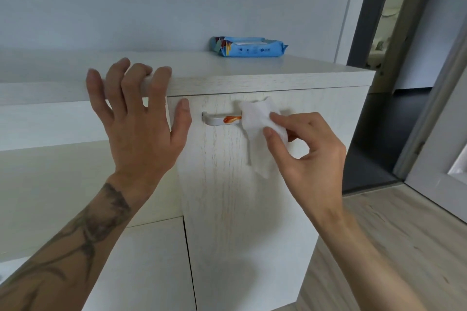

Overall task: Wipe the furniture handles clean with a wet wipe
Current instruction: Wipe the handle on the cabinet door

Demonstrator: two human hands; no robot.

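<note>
A silver bar handle (pixel 214 118) runs across the top of a pale wood cabinet door (pixel 232 197). An orange-red smear (pixel 231 119) sits on the handle near its middle. My right hand (pixel 308 149) pinches a white wet wipe (pixel 262 131) between thumb and fingers and presses it over the right part of the handle, hiding that end. The wipe's loose corner hangs down the door. My left hand (pixel 136 121) rests open on the front edge of the cabinet top (pixel 252 70), fingers spread, thumb near the handle's left end.
A blue wet-wipe pack (pixel 249 47) lies on the cabinet top near the wall. Lower white cabinet fronts (pixel 141 260) stand to the left. An open dark doorway (pixel 384 108) and a white door edge (pixel 449 134) are at the right, over wood flooring (pixel 394 247).
</note>
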